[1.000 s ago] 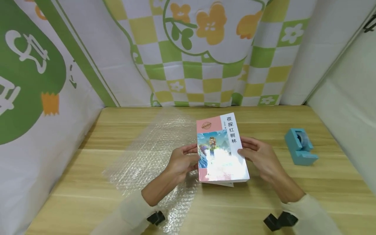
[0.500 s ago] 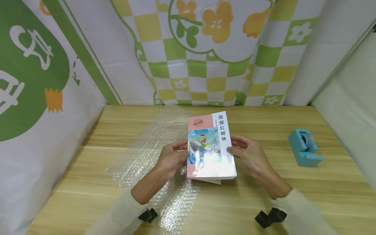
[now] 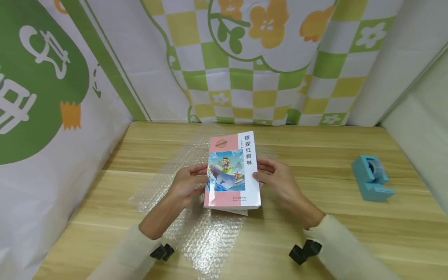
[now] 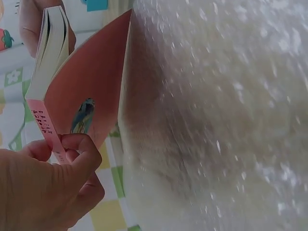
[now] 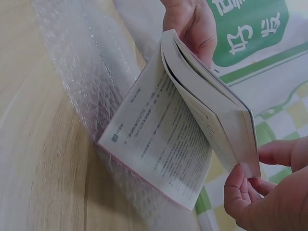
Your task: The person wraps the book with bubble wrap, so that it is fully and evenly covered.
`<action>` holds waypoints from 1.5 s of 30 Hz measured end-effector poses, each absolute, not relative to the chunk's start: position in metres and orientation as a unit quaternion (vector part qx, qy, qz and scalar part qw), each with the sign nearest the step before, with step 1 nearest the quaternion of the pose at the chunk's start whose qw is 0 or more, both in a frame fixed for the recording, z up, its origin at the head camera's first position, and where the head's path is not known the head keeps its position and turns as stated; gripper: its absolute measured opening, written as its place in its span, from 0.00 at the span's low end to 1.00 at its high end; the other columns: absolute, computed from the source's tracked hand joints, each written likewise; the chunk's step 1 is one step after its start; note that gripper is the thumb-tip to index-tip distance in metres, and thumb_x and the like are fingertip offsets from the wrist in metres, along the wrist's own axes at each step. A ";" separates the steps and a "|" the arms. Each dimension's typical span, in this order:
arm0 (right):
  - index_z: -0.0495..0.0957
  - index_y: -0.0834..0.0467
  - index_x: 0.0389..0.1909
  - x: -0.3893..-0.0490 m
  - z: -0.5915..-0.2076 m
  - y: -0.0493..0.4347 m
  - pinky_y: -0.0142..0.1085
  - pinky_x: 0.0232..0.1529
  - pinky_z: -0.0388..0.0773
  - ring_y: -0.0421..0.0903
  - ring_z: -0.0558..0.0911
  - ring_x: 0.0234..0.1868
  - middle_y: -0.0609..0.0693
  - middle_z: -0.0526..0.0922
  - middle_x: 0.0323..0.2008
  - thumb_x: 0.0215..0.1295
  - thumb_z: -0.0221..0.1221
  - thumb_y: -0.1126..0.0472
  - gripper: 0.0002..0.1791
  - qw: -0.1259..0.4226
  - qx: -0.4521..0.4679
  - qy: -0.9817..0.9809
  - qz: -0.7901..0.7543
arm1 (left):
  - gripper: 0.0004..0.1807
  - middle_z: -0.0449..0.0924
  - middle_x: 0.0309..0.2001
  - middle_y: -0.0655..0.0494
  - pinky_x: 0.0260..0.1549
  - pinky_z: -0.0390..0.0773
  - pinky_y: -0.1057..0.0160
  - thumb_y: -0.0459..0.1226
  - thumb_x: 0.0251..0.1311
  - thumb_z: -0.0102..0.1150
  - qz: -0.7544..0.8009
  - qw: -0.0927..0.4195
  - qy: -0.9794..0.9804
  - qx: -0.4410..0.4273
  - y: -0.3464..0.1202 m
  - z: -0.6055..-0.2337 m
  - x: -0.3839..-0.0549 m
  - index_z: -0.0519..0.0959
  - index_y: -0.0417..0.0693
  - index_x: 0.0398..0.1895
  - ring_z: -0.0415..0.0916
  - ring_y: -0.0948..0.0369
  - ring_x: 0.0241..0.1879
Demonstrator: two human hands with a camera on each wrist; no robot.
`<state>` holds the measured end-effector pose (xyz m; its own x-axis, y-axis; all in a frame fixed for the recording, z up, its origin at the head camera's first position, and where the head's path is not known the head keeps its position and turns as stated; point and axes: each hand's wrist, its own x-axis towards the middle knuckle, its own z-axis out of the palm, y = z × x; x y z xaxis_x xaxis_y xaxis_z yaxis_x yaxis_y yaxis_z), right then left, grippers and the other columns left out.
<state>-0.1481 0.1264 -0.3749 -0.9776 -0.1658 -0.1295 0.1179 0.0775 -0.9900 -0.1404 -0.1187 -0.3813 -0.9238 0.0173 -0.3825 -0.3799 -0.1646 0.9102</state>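
Observation:
A paperback book (image 3: pixel 227 173) with a pink and white cover is held front side up by both hands over a sheet of bubble wrap (image 3: pixel 213 245). My left hand (image 3: pixel 187 184) pinches its spine edge, thumb on top and fingers beneath. On the opposite edge my right hand (image 3: pixel 280 181) pinches the page block between thumb and fingers. The left wrist view shows the pink back cover (image 4: pixel 91 82) hanging away from the pages, its edge down at the bubble wrap. A printed page (image 5: pixel 159 130) lies along the inside of that hanging flap in the right wrist view.
A blue tape dispenser (image 3: pixel 372 181) with a roll of clear tape stands on the right of the wooden table (image 3: pixel 315 144). Patterned cloth (image 3: pixel 245 85) hangs behind the table's back edge, and another printed sheet (image 3: pixel 105 77) rises at the left.
Both hands have carried the book leftward, so it now lies more over the bubble wrap. The head view has shifted slightly; the grip on the book stays the same.

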 end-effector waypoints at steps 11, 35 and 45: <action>0.68 0.69 0.53 -0.159 -0.389 0.098 0.34 0.43 0.74 0.53 0.76 0.46 0.62 0.76 0.45 0.51 0.60 0.73 0.26 0.101 -0.036 0.755 -0.647 | 0.25 0.69 0.43 0.44 0.31 0.74 0.61 0.20 0.49 0.52 0.736 0.134 0.648 -0.145 -0.148 -0.391 -0.149 0.68 0.35 0.54 0.73 0.60 0.31; 0.69 0.67 0.52 -0.170 -0.418 0.066 0.33 0.39 0.75 0.49 0.77 0.39 0.57 0.77 0.40 0.44 0.63 0.75 0.29 0.117 -0.004 0.769 -0.629 | 0.24 0.71 0.40 0.40 0.27 0.77 0.62 0.18 0.45 0.51 0.656 0.108 0.737 -0.124 -0.168 -0.411 -0.160 0.68 0.28 0.52 0.74 0.59 0.29; 0.70 0.64 0.52 -0.171 -0.426 0.064 0.34 0.39 0.75 0.46 0.77 0.38 0.53 0.78 0.39 0.44 0.64 0.72 0.29 0.135 -0.005 0.799 -0.586 | 0.24 0.71 0.39 0.42 0.24 0.75 0.64 0.19 0.45 0.52 0.595 0.104 0.784 -0.142 -0.167 -0.418 -0.162 0.71 0.31 0.50 0.72 0.60 0.29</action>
<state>-0.1707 0.0636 -0.4258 -0.9636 -0.1657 -0.2099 0.1503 0.3137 -0.9376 -0.1619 -0.1673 -0.4183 -0.9384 -0.0989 -0.3311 -0.3454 0.2513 0.9042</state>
